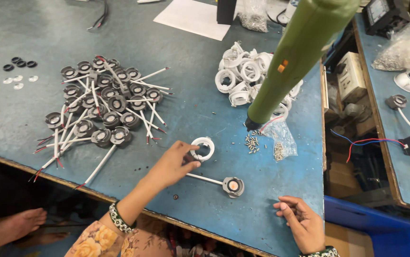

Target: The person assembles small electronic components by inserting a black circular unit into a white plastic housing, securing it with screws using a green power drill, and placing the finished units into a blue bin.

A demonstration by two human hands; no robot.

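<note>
My left hand (172, 163) pinches a white plastic ring (203, 148) that lies on the blue table (205, 114). Just right of that hand a grey round lamp part with a white cable (232, 186) rests on the table. My right hand (301, 222) lies near the table's front edge, fingers loosely curled, holding nothing. A green hanging power screwdriver (294, 57) points down above a small clear bag and loose screws (251, 143).
A heap of grey lamp parts with white cables (102, 102) lies at the left. More white rings (245, 74) are piled at the back. Small black and white washers (19, 70) sit far left. A second bench (405, 119) stands at the right, a blue bin (381, 228) below.
</note>
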